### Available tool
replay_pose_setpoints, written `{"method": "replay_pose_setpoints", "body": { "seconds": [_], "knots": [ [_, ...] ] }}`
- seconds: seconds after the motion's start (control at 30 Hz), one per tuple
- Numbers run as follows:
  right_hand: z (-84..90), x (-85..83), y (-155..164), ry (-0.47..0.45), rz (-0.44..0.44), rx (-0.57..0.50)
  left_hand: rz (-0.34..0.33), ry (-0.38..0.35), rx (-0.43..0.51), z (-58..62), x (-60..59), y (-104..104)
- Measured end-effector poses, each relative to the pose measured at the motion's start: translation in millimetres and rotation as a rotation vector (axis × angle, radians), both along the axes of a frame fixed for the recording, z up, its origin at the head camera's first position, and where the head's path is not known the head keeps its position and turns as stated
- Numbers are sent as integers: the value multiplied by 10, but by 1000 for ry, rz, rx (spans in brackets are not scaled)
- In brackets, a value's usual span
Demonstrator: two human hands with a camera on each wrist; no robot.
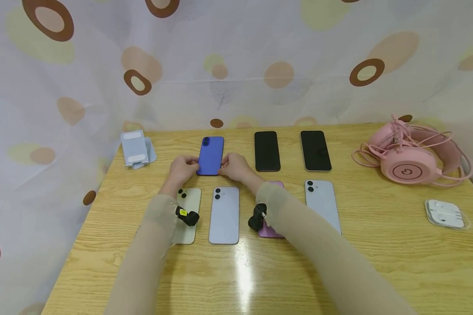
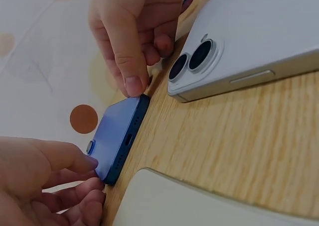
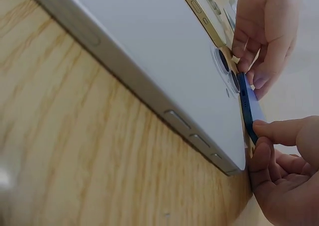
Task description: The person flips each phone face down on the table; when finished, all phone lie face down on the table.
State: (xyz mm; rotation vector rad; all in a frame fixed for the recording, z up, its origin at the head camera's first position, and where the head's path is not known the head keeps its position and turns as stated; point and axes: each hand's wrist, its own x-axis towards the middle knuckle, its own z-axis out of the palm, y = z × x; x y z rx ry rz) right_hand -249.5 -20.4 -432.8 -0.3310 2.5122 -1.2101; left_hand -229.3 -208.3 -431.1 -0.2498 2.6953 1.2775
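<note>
A blue phone (image 1: 210,155) lies back-up in the far row on the wooden table (image 1: 339,262). My left hand (image 1: 192,163) pinches its near left corner and my right hand (image 1: 224,166) pinches its near right corner. In the left wrist view the blue phone (image 2: 119,136) lies flat, with my left hand (image 2: 92,174) at its corner and the right hand's fingertips (image 2: 133,84) on its end. The right wrist view shows the phone's edge (image 3: 247,111) held in my right hand (image 3: 258,140).
Two phones lie screen-up, one (image 1: 266,151) beside the other (image 1: 315,150), right of the blue one. The near row holds a yellowish phone (image 1: 190,205), two pale blue phones (image 1: 224,214) (image 1: 322,203) and a pink phone (image 1: 269,231) under my right arm. A phone stand (image 1: 135,148) stands left; a pink headset (image 1: 411,153) and boxed earbuds (image 1: 445,213) lie right.
</note>
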Motion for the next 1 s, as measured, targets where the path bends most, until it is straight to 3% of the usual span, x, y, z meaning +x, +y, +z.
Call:
{"method": "replay_pose_setpoints", "body": {
  "seconds": [0.27,0.47,0.8,1.0],
  "knots": [
    [70,-52,288,75,17,22,-55,90,-80,136,-4,161],
    [214,-86,689,115,-13,40,-159,124,-22,233,-24,518],
    [217,-91,1324,91,-50,168,-271,106,54,109,-84,1165],
    [166,-66,1508,68,-71,247,-255,77,69,18,-109,1359]
  ]
}}
